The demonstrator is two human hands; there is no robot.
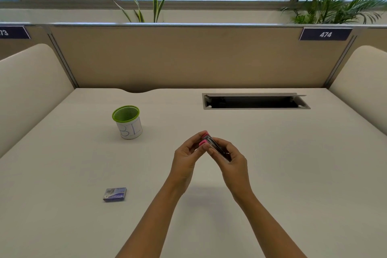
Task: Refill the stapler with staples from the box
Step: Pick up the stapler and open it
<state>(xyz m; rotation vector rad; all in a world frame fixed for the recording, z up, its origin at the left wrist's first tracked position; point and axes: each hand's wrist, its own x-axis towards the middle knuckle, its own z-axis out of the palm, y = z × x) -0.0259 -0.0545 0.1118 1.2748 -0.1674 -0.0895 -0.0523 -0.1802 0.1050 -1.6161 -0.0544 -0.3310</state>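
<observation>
A small pink stapler (211, 143) with a metal top is held above the desk's middle, between both hands. My left hand (186, 158) pinches its pink front end with thumb and fingers. My right hand (231, 162) grips its rear part from the right, fingers wrapped over it, so most of the body is hidden. The small blue staple box (115, 194) lies closed and flat on the desk, well to the lower left of my left forearm, touched by neither hand.
A green-rimmed mesh pen cup (127, 122) with a white paper label stands at the left middle of the desk (293, 163). An open cable slot (255, 101) is set into the desk at the back right. Padded partitions enclose the back and both sides.
</observation>
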